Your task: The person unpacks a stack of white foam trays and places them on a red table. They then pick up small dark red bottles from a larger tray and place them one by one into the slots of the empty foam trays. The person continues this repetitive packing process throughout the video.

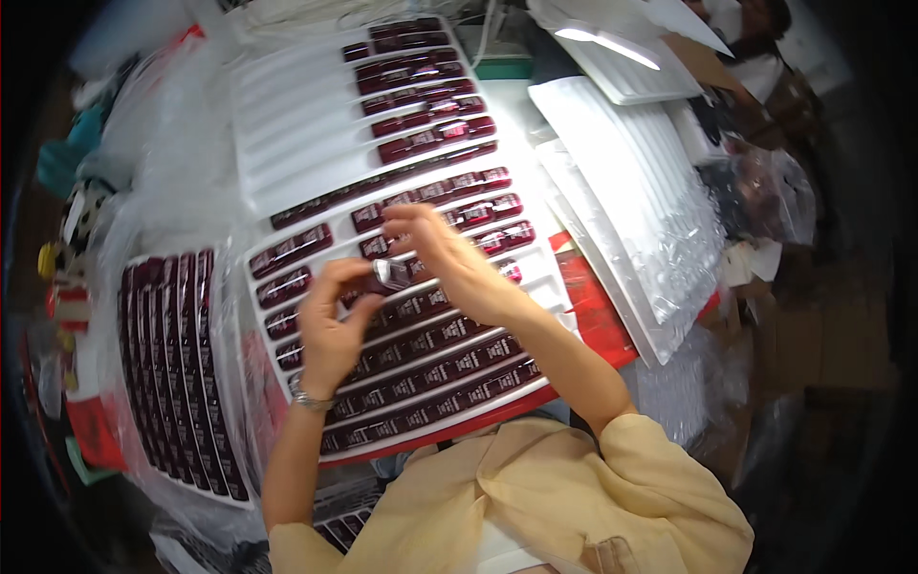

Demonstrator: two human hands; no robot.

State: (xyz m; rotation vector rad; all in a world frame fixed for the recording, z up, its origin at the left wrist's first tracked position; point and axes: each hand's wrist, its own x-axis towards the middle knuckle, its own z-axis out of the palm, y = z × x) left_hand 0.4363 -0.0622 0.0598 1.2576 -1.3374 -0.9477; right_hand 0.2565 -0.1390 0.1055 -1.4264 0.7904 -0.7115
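My left hand [330,330], a bracelet at its wrist, is closed round a small dark red piece with a pale, shiny end [390,275]. Close by on the right, my right hand [451,256] hangs over the rows with its fingers stretched out and slightly bent. Nothing shows in its grasp, though its thumb side is partly blurred. Beneath both hands lies a white ribbed tray [550,292] with rows of small dark red, labelled pieces [430,378]. Gaps show in several middle rows, and my hands hide part of them.
Behind it lies another white tray [287,124], its right side filled with dark red pieces. A plastic-wrapped tray of similar pieces [172,373] is at the left. Stacked white trays [622,191] with clear wrap stand right. Red material [588,297] covers the table edge.
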